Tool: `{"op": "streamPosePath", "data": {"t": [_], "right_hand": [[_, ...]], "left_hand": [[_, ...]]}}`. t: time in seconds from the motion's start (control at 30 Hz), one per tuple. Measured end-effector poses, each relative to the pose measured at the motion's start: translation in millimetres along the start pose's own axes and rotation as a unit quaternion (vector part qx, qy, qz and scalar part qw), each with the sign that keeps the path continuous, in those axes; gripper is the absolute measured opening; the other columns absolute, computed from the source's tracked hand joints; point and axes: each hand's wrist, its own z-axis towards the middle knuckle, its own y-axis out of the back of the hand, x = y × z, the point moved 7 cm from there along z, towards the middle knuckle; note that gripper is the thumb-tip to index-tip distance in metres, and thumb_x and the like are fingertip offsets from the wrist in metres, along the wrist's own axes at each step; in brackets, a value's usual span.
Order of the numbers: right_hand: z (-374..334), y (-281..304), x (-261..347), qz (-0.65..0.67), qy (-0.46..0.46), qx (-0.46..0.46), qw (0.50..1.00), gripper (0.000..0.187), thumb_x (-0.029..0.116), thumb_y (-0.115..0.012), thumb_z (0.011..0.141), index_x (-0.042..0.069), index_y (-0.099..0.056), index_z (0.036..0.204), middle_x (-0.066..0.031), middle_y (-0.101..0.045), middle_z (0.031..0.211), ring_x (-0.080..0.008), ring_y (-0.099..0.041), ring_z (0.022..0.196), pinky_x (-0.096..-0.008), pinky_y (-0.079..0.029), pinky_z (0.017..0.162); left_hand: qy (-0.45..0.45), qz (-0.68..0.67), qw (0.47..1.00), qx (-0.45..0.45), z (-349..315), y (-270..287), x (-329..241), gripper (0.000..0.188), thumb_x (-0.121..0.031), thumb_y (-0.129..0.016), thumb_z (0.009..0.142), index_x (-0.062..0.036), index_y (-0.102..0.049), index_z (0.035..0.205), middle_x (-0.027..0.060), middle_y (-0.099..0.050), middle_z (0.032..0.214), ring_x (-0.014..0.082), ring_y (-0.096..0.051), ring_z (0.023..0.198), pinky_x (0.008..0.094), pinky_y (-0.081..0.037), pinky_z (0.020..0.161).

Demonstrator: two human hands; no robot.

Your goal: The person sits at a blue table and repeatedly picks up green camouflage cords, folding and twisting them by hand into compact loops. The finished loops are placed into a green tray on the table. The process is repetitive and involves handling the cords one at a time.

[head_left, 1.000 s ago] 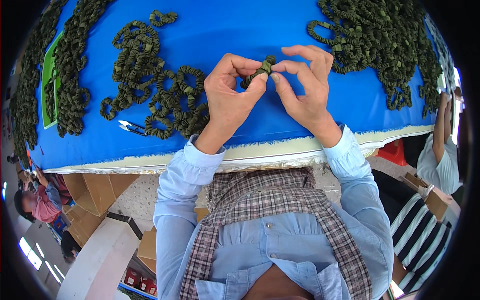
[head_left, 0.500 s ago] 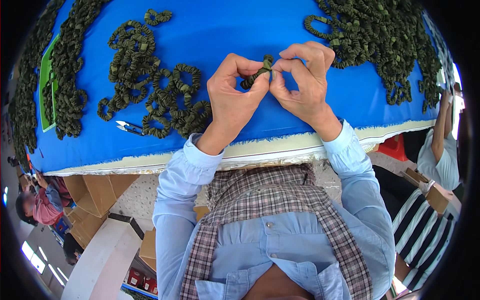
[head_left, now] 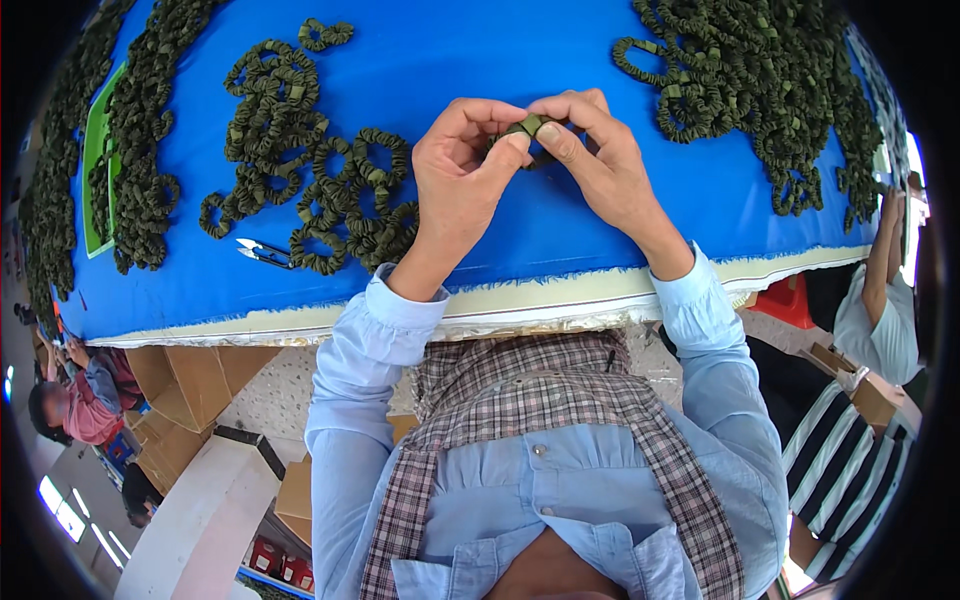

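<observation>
Between both hands I hold a dark green scrunchie (head_left: 533,124), a gathered fabric ring, above the blue table. My left hand (head_left: 468,165) pinches its left side between thumb and fingers. From the other side, the thumb and fingers of my right hand (head_left: 598,150) press on it near a smooth, flat band of fabric. Most of the ring is hidden behind my fingers. Left of my left hand lies a loose pile of similar scrunchies (head_left: 375,185). Small thread snips (head_left: 264,252) rest on the table beside that pile.
A large heap of scrunchies (head_left: 745,75) covers the table's far right. At far left, more lie around a green tray (head_left: 97,165). Cardboard boxes (head_left: 195,390) and a red stool (head_left: 785,302) stand below the table edge. Other people are at both sides.
My right hand has come closer to my left and turned, its thumb now pressing on the scrunchie's flat band. The scrunchie has turned between my fingers.
</observation>
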Motion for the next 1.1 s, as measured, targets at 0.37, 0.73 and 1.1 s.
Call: {"op": "streamPosePath", "data": {"t": [0.37, 0.73, 1.1], "right_hand": [[-5.9, -1.6, 4.8, -0.013, 0.002, -0.005, 1.000, 0.013, 0.016, -0.063, 0.089, 0.004, -0.067, 0.095, -0.0016, -0.065, 0.089, -0.0171, -0.047, 0.088, -0.0295, -0.042, 0.080], [-7.8, 5.2, -8.4, 0.059, -0.080, -0.034, 0.994, 0.016, 0.016, -0.066, 0.087, 0.004, -0.067, 0.097, -0.0027, -0.064, 0.089, -0.0146, -0.051, 0.087, -0.0278, -0.044, 0.080], [-6.9, 6.3, -5.0, 0.106, -0.052, -0.044, 0.992, 0.023, 0.010, -0.068, 0.085, 0.002, -0.061, 0.106, -0.0027, -0.057, 0.094, -0.0113, -0.055, 0.089, -0.0255, -0.047, 0.080]], "left_hand": [[-0.006, 0.052, 0.998, 0.029, -0.3, -3.4, 0.2, 0.020, -0.005, -0.070, 0.084, 0.0028, -0.061, 0.101, 0.0062, -0.065, 0.090, 0.0077, -0.060, 0.079, 0.0214, -0.051, 0.069], [-0.047, 0.114, 0.992, 0.033, -1.1, -0.2, -2.8, 0.020, -0.001, -0.066, 0.086, 0.0019, -0.064, 0.106, 0.0065, -0.066, 0.092, 0.0095, -0.061, 0.079, 0.0223, -0.052, 0.072], [-0.030, 0.129, 0.991, 0.032, 0.9, 1.7, 1.4, 0.025, 0.000, -0.070, 0.082, 0.0043, -0.065, 0.107, 0.0105, -0.068, 0.092, 0.0113, -0.064, 0.079, 0.0226, -0.054, 0.068]]}}
